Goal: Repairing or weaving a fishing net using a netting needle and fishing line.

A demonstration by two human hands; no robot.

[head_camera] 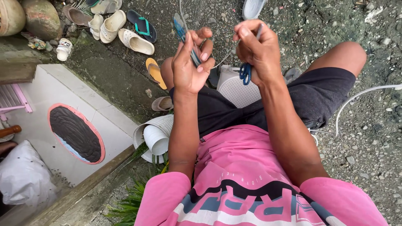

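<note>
Pink-shirted person seated, both forearms raised above the knees. Left hand (190, 62) upright, fingers closed around a flat blue strip (181, 26). Right hand (257, 50) fisted on blue-handled scissors (246, 72), pinching a thin cord (222, 60) running between both hands, over gravel ground (368, 138).

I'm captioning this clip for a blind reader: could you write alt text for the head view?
Seen from above, a seated person in a pink shirt holds a thin blue-and-grey strip in the left hand, while the right hand holds blue-handled scissors and a thin white cord. Sandals lie scattered on the gravel ground beyond the knees.
</note>
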